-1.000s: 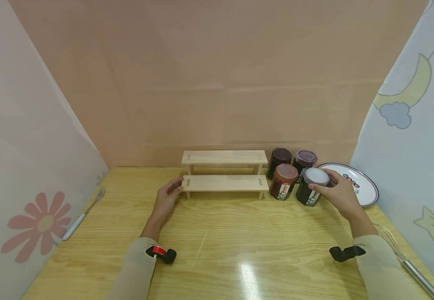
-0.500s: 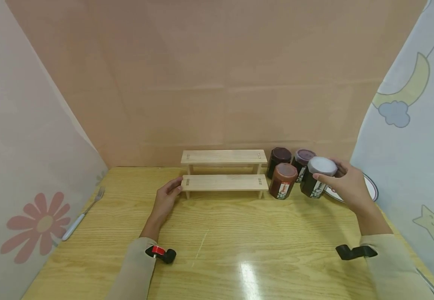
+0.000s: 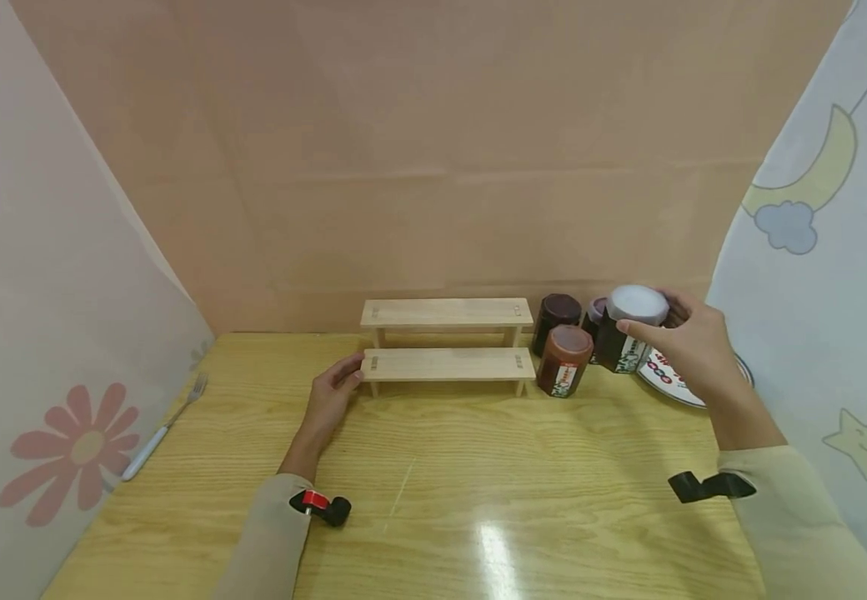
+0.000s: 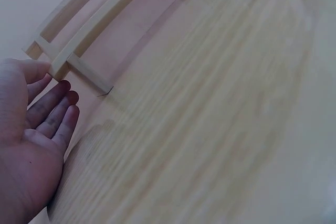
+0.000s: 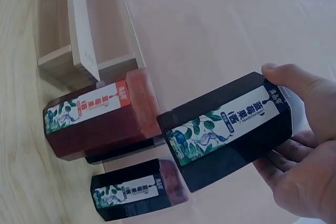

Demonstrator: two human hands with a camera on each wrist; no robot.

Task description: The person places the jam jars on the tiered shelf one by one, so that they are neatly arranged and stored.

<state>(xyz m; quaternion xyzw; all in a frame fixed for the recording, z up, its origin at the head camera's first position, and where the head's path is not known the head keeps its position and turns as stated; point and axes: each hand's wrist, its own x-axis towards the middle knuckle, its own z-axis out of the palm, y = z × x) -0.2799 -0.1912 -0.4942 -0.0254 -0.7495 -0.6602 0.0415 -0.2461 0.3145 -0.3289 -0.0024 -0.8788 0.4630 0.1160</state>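
Note:
My right hand (image 3: 692, 342) grips a dark octagonal jam jar (image 3: 617, 342) with a whitish lid, thumb on the near side. In the right wrist view this jar (image 5: 226, 129) shows a blueberry label and hangs in the air. Behind it in the head view, a jar with a purple lid (image 3: 597, 308) is partly covered. To its left stand a reddish-brown jar (image 3: 564, 367) and a dark-lidded jar (image 3: 557, 321). My left hand (image 3: 331, 393) touches the left end of the lower step of a two-tier wooden rack (image 3: 448, 365), its fingers fairly straight in the left wrist view.
A white plate (image 3: 677, 379) with red lettering lies at the right, partly hidden behind the jar and right hand. A fork (image 3: 167, 429) lies near the left wall sheet. The rack and jars stand close to the brown back sheet (image 3: 441, 167).
My right hand has lifted the whitish-lidded jar off the table and moved it back, until it overlaps the purple-lidded jar and plate. My left hand stays at the rack's end.

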